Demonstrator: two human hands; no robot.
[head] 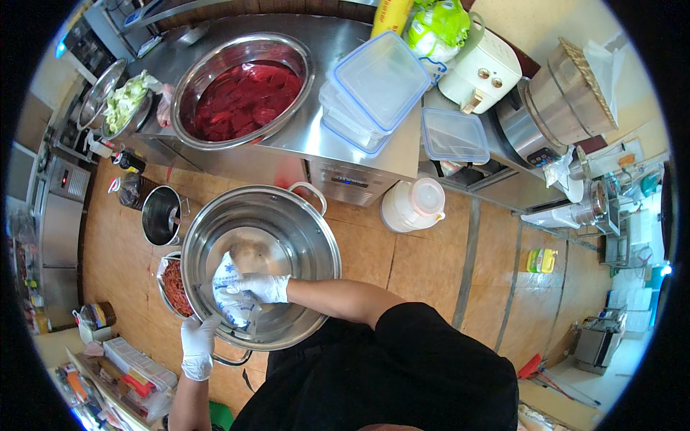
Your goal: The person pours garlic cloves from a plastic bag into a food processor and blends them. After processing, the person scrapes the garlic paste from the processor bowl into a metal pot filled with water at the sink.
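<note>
A large two-handled stainless steel pot (pixel 307 253) is right before me, with a little pale matter on its bottom. Inside it, my right hand (pixel 259 287), in a white glove, grips a white plastic packet (pixel 229 275) with blue print. My left hand (pixel 200 339), also gloved, holds the pot's near left rim, thumb over the edge. Beyond the pot, a steel basin (pixel 183 70) of dark red liquid with red pieces in it stands on the steel counter (pixel 334 32).
On the floor at the left are an empty steel pot (pixel 160 215), a container of reddish dried pieces (pixel 175 285) and bottles. A white lidded bucket (pixel 412 204) stands by the counter. Clear plastic boxes (pixel 383 81), a white air fryer (pixel 482 70) and a bowl of cabbage leaves (pixel 126 105) are on the counters.
</note>
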